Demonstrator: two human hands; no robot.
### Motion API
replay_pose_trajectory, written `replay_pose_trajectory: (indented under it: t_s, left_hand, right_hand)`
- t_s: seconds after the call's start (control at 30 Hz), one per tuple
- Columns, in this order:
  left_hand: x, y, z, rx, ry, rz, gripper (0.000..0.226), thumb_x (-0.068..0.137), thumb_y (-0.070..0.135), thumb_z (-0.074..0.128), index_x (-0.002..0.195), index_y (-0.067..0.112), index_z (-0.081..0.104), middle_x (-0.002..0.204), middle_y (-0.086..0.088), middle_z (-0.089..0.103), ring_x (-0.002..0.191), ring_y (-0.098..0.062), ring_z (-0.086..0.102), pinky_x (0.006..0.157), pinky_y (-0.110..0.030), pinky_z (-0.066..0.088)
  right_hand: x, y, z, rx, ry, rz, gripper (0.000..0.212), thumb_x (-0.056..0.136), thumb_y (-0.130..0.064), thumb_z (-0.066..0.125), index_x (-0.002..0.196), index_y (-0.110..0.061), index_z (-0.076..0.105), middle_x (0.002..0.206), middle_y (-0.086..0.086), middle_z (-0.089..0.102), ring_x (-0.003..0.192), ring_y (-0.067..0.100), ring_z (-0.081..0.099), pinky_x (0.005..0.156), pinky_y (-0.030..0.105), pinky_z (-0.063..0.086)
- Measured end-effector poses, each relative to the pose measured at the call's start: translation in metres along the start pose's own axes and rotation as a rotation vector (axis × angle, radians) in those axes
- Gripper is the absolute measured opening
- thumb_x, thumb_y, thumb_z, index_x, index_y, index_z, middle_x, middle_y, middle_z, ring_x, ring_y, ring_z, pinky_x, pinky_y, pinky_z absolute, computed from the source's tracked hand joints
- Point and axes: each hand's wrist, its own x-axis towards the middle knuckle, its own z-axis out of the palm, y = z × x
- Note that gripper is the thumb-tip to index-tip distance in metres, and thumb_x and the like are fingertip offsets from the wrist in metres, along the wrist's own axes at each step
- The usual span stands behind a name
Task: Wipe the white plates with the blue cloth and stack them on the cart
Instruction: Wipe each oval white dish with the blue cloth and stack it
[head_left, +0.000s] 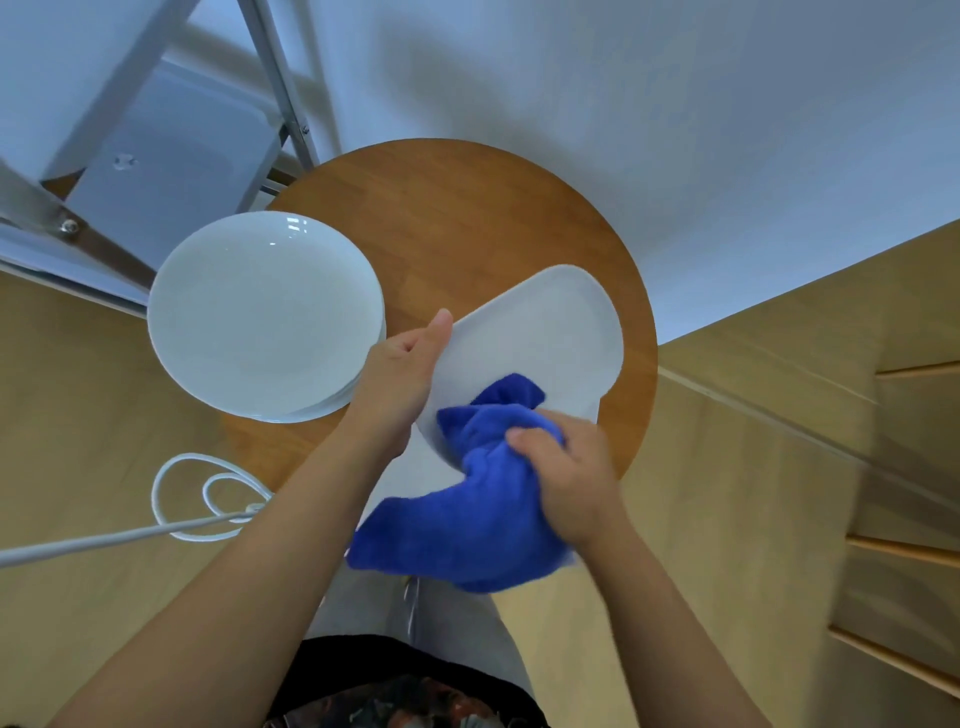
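One white plate (540, 338) held tilted above the round wooden counter (467, 218), over its near right part. Left hand (400, 379) holds the plate's left edge; thumb lies along the rim, palm against the plate's underside, fingers hidden behind it, so that grip reads as clasped on the plate. Right hand (566, 483) bunches the blue cloth (483, 499) in curled fingers, grip closed around the fabric. Upper fold of cloth pressed against the plate's lower face; the rest hangs loose below the plate toward the person's body. Stack of white plates (265, 317) sits on the counter's left side, overhanging the counter edge, just beside the left hand but apart from the held plate; layered rims visible at its lower right. Metal cart (156, 156) stands beyond the counter's far left edge, grey shelf and slanted metal legs showing. White cable (208, 499) lies coiled on the pale wood floor (727, 493), left of the counter's near edge. White wall (623, 104) behind the counter. Grey trousers and dark patterned top visible at the bottom, under the forearms.
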Motion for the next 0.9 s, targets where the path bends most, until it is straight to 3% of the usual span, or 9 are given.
replay_pose_trajectory:
  t_s: [0.1, 0.2, 0.3, 0.37, 0.5, 0.6, 0.67, 0.73, 0.9]
  left_hand:
    - [0.000, 0.000, -0.007, 0.059, -0.007, 0.012, 0.048, 0.091, 0.060, 0.042, 0.075, 0.017, 0.058, 0.072, 0.004, 0.061, 0.071, -0.010, 0.058, 0.061, -0.024, 0.047]
    - [-0.008, 0.002, -0.006, 0.039, -0.021, -0.042, 0.038, 0.088, 0.064, 0.041, 0.078, 0.031, 0.058, 0.086, 0.005, 0.062, 0.082, -0.014, 0.060, 0.066, -0.028, 0.051]
    - [-0.019, 0.000, 0.003, 0.021, -0.058, 0.015, 0.032, 0.086, 0.063, 0.044, 0.074, 0.036, 0.057, 0.075, 0.013, 0.063, 0.077, -0.012, 0.063, 0.064, -0.025, 0.053]
    - [-0.023, 0.001, 0.005, -0.025, -0.035, 0.046, 0.032, 0.089, 0.057, 0.046, 0.069, 0.034, 0.055, 0.064, 0.016, 0.063, 0.069, -0.004, 0.064, 0.058, -0.017, 0.052]
    - [-0.019, 0.002, -0.001, -0.083, -0.020, 0.161, 0.051, 0.093, 0.054, 0.043, 0.056, 0.021, 0.053, 0.047, 0.011, 0.054, 0.045, 0.001, 0.051, 0.045, -0.011, 0.042]
    - [-0.015, -0.001, -0.007, -0.115, -0.043, 0.153, 0.050, 0.095, 0.053, 0.039, 0.059, 0.027, 0.062, 0.058, 0.004, 0.061, 0.058, -0.005, 0.059, 0.057, -0.018, 0.050]
    - [-0.011, 0.001, -0.010, -0.143, -0.054, 0.091, 0.041, 0.097, 0.050, 0.040, 0.077, 0.026, 0.066, 0.071, -0.002, 0.065, 0.071, -0.014, 0.064, 0.070, -0.031, 0.054]
    - [-0.007, 0.005, -0.014, -0.124, 0.007, 0.051, 0.041, 0.096, 0.047, 0.043, 0.084, 0.016, 0.066, 0.066, 0.003, 0.065, 0.065, -0.012, 0.062, 0.063, -0.028, 0.051]
    - [-0.003, 0.011, -0.020, -0.146, 0.007, -0.033, 0.041, 0.094, 0.048, 0.047, 0.076, 0.016, 0.065, 0.070, 0.003, 0.068, 0.060, -0.007, 0.065, 0.053, -0.017, 0.054]
  right_hand:
    - [0.008, -0.009, -0.029, 0.241, 0.405, -0.011, 0.012, 0.087, -0.032, 0.054, 0.078, -0.028, 0.062, 0.071, -0.014, 0.068, 0.075, 0.011, 0.066, 0.062, 0.017, 0.054]
    - [0.027, -0.020, -0.027, 0.173, 0.636, -0.097, 0.025, 0.084, -0.043, 0.049, 0.106, -0.032, 0.056, 0.105, -0.013, 0.065, 0.103, 0.008, 0.061, 0.086, 0.023, 0.051]
    - [0.050, -0.026, -0.010, -0.165, 0.571, -0.058, 0.063, 0.082, -0.050, 0.057, 0.133, -0.016, 0.044, 0.139, 0.007, 0.047, 0.131, 0.023, 0.041, 0.109, 0.044, 0.033]
    - [0.057, -0.030, 0.004, -0.191, 0.499, -0.062, 0.070, 0.085, -0.046, 0.060, 0.142, -0.015, 0.036, 0.147, 0.007, 0.039, 0.137, 0.023, 0.033, 0.112, 0.045, 0.028]
    - [0.047, -0.041, 0.036, -0.097, 0.362, -0.189, 0.053, 0.087, -0.038, 0.051, 0.134, -0.014, 0.044, 0.131, 0.003, 0.054, 0.123, 0.020, 0.050, 0.104, 0.044, 0.040]
    - [0.034, -0.043, 0.052, -0.089, 0.216, -0.258, 0.035, 0.088, -0.028, 0.051, 0.119, -0.014, 0.055, 0.112, 0.001, 0.062, 0.106, 0.018, 0.058, 0.094, 0.043, 0.047]
    - [0.024, -0.041, 0.057, -0.052, 0.117, -0.284, 0.029, 0.086, -0.022, 0.050, 0.112, -0.014, 0.060, 0.101, -0.001, 0.064, 0.097, 0.016, 0.059, 0.089, 0.042, 0.049]
    - [0.014, -0.038, 0.060, -0.068, 0.049, -0.256, 0.035, 0.081, -0.023, 0.048, 0.111, -0.013, 0.062, 0.101, -0.002, 0.065, 0.097, 0.015, 0.058, 0.089, 0.041, 0.048]
    - [-0.013, -0.016, 0.071, -0.621, 0.095, -0.381, 0.046, 0.070, -0.041, 0.062, 0.108, -0.016, 0.066, 0.117, 0.001, 0.065, 0.114, 0.027, 0.056, 0.095, 0.047, 0.046]
